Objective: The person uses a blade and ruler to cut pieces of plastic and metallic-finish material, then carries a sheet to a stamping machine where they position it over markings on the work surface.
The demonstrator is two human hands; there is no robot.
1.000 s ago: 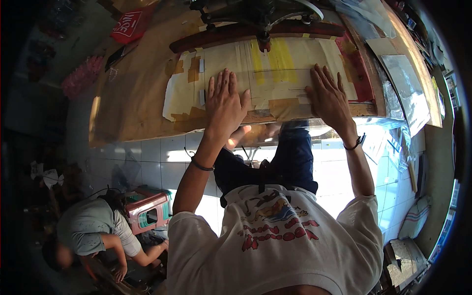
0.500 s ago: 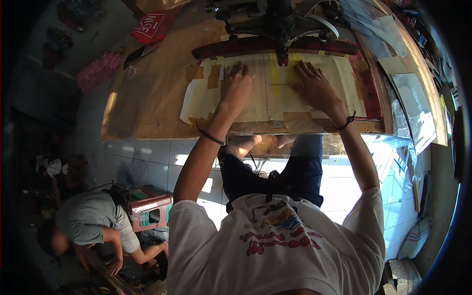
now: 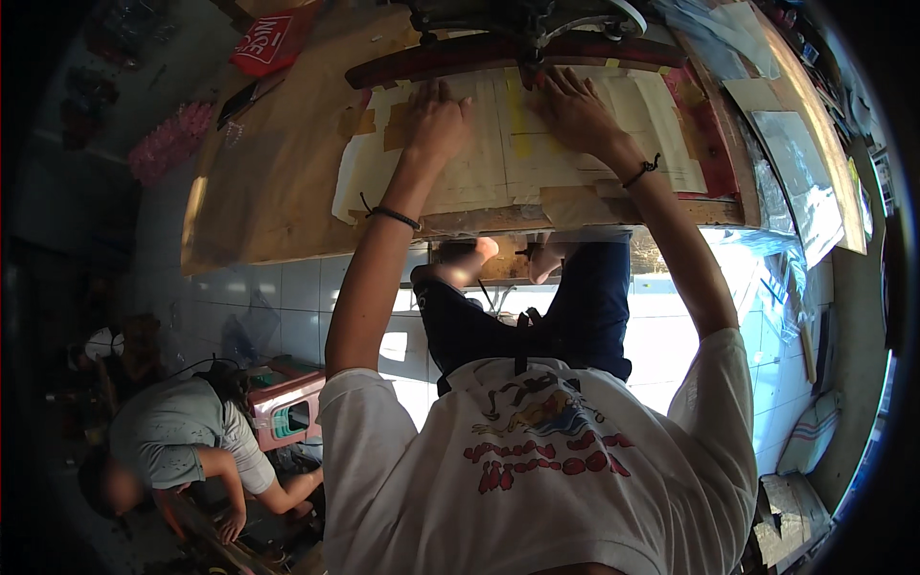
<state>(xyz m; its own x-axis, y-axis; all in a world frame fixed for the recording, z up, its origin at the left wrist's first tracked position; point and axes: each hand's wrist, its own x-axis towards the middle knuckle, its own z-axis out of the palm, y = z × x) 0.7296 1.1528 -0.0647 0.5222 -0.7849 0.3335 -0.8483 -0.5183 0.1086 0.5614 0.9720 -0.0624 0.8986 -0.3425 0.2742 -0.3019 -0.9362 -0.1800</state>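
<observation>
My left hand [image 3: 439,120] lies flat, fingers apart, on a cream sheet [image 3: 498,153] patched with tape on a wooden worktable [image 3: 278,182]. My right hand [image 3: 575,110] presses flat on the same sheet a little to the right, beside a yellow stripe [image 3: 517,125]. Both fingertips reach up to a dark red curved bar [image 3: 460,56] of a machine at the table's far edge. A black band sits on each wrist. Neither hand grips anything.
A red bag [image 3: 273,40] and a dark tool lie at the table's far left. Clear plastic sheets [image 3: 795,153] cover the right side. Another person [image 3: 182,446] crouches on the tiled floor at lower left beside a pink plastic stool [image 3: 287,412].
Both hands have slid away from me across the sheet, toward the red bar. The view has shifted so the table sits further right.
</observation>
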